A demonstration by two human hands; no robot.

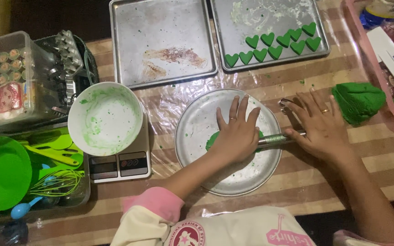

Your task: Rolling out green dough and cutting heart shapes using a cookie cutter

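Observation:
A round metal plate (197, 150) lies in front of me with a flat piece of green dough (212, 139) on it. A metal rolling rod (277, 138) rests across the dough. My left hand (236, 132) lies flat, fingers spread, on the rod and dough, hiding most of the dough. My right hand (318, 125) presses flat on the rod's right end, just past the plate's rim. A small metal cutter (284, 104) sits by my right fingertips. A lump of green dough (358, 101) is to the right.
Two metal trays stand at the back: a bare smeared one (160, 41) and one (270, 13) holding several green heart shapes (274, 43). A white bowl (106, 117) sits on a kitchen scale (119, 165). Green utensils (28, 173) and a clear box (10, 77) fill the left; a pink basket (379, 64) stands on the right.

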